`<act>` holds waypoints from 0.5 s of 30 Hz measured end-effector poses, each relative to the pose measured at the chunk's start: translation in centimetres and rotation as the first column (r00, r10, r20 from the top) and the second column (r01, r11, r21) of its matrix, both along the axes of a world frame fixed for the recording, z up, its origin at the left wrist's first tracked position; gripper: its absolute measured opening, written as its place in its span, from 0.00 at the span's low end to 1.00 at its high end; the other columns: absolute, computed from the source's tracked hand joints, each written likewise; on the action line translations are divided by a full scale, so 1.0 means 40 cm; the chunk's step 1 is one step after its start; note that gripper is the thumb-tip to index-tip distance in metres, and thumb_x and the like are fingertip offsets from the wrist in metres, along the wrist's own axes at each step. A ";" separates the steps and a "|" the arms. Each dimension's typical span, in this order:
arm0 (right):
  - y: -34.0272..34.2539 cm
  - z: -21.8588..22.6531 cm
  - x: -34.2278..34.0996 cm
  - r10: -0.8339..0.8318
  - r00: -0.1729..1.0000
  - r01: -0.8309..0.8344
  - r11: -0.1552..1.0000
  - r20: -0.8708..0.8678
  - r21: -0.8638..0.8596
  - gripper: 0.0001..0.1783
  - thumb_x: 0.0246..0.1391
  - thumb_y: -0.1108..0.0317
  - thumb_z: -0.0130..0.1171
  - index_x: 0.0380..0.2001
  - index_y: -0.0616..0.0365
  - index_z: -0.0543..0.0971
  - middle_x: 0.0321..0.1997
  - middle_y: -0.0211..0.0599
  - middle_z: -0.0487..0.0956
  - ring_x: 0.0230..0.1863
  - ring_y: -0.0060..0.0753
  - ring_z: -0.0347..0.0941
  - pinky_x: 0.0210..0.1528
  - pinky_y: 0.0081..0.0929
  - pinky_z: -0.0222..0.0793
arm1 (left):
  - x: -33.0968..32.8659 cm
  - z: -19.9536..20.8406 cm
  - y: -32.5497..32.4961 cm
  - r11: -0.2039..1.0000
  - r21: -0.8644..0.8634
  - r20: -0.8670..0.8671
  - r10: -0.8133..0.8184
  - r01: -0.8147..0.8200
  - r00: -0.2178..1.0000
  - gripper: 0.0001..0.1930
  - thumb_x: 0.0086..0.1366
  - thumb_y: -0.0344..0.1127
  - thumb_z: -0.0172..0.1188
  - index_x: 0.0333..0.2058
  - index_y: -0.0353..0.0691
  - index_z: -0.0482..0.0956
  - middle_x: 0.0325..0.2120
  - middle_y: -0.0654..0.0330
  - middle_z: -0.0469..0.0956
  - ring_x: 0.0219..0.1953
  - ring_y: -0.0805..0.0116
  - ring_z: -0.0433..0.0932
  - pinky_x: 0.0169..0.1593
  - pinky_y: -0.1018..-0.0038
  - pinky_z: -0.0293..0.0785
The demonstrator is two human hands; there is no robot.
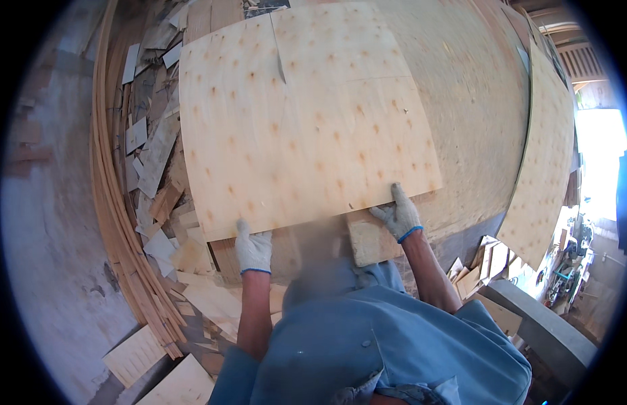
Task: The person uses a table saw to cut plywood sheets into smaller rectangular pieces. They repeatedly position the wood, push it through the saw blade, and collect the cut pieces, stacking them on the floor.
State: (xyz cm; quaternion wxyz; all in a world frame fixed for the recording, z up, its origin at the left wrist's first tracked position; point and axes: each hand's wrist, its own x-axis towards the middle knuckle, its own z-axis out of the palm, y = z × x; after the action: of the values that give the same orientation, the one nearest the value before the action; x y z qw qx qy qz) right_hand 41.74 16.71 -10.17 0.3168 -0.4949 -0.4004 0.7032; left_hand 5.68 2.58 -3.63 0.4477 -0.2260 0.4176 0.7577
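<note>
So, ply sheet over worktop, scraps L.

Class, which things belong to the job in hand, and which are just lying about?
Job in hand:
Large pale, brown-knotted wooden sheet
Left hand and right hand, white-gloved, on its near edge

Apparently lying about:
Long brown wooden strips
Flat pale wood offcuts
Another pale, knotted wooden sheet, right

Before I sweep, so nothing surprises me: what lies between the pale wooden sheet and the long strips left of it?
The head view shows a jumble of flat offcuts between the sheet and the strips.
</note>
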 end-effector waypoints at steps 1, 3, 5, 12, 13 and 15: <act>0.004 0.001 -0.002 0.009 1.000 -0.009 1.000 -0.002 -0.005 0.25 0.67 0.53 0.50 0.60 0.56 0.66 0.60 0.49 0.71 0.59 0.53 0.70 0.53 0.53 0.74 | -0.006 -0.003 0.001 1.000 -0.004 -0.002 -0.006 0.006 1.000 0.25 0.69 0.37 0.57 0.62 0.41 0.64 0.62 0.54 0.66 0.65 0.55 0.63 0.68 0.51 0.59; 0.013 0.001 -0.008 0.019 1.000 -0.019 1.000 -0.002 -0.009 0.25 0.67 0.53 0.50 0.60 0.56 0.66 0.60 0.49 0.71 0.59 0.53 0.71 0.53 0.53 0.74 | -0.016 -0.010 0.003 1.000 -0.004 -0.005 -0.012 0.012 1.000 0.26 0.69 0.37 0.57 0.63 0.41 0.62 0.63 0.54 0.65 0.66 0.54 0.62 0.68 0.49 0.57; 0.020 0.001 -0.016 0.022 1.000 -0.022 1.000 -0.007 -0.016 0.25 0.67 0.53 0.50 0.60 0.56 0.66 0.60 0.49 0.71 0.59 0.53 0.71 0.53 0.53 0.74 | -0.023 -0.005 0.013 1.000 0.006 -0.007 -0.013 0.013 1.000 0.26 0.69 0.37 0.57 0.63 0.41 0.62 0.63 0.54 0.65 0.66 0.54 0.62 0.68 0.49 0.57; 0.060 -0.011 -0.039 -0.170 0.979 0.145 0.968 -0.112 -0.206 0.25 0.67 0.52 0.50 0.59 0.55 0.66 0.60 0.48 0.72 0.58 0.53 0.72 0.51 0.52 0.76 | -0.018 -0.011 0.038 0.999 -0.005 0.012 0.033 -0.033 0.999 0.25 0.69 0.36 0.57 0.62 0.43 0.63 0.62 0.54 0.66 0.65 0.54 0.63 0.68 0.49 0.57; 0.077 0.078 -0.080 -0.289 0.941 0.205 0.902 -0.179 -0.379 0.25 0.67 0.52 0.50 0.59 0.55 0.66 0.59 0.48 0.72 0.57 0.53 0.72 0.51 0.51 0.76 | -0.023 -0.024 0.029 0.999 0.007 0.015 0.051 -0.051 0.999 0.24 0.69 0.35 0.56 0.62 0.43 0.64 0.62 0.54 0.66 0.65 0.54 0.63 0.68 0.49 0.58; 0.079 0.081 -0.083 -0.302 0.936 0.219 0.902 -0.180 -0.372 0.25 0.67 0.52 0.49 0.59 0.55 0.66 0.58 0.47 0.73 0.57 0.52 0.73 0.51 0.51 0.77 | -0.027 -0.021 0.038 0.998 0.010 0.023 0.059 -0.059 0.998 0.24 0.69 0.35 0.56 0.62 0.42 0.64 0.62 0.54 0.66 0.65 0.54 0.64 0.68 0.49 0.59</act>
State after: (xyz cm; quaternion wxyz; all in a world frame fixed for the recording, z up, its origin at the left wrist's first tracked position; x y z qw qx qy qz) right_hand 38.41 19.87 -6.94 0.3615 -0.5059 -0.1600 0.7667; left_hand 4.59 4.11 -4.47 0.4310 -0.2447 0.4015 0.7702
